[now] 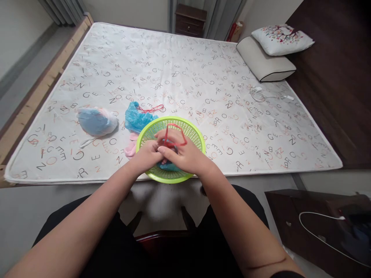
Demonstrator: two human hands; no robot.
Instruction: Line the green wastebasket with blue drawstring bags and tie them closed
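Over a lime-green plastic basket (201, 141), my two hands meet with fingers closed together. A blue plastic bag (169, 166) shows below them in the basket, its top gathered in the fingers as far as can be seen. My left hand (149, 154) pinches at the bag's neck. My right hand (188, 154) closes at the same spot, its thumb toward the left one. A red drawstring (183, 136) loops up over the right hand's fingers. The fingertips and what lies between them are mostly hidden.
Left of the basket lie another blue bag (135, 117) with red string, a pink cloth (131, 148) and a tied whitish-blue bag (94, 120). The letter-print mattress (162, 73) bears a cable (261, 94), a beige cushion (268, 65) and a white pillow (272, 44).
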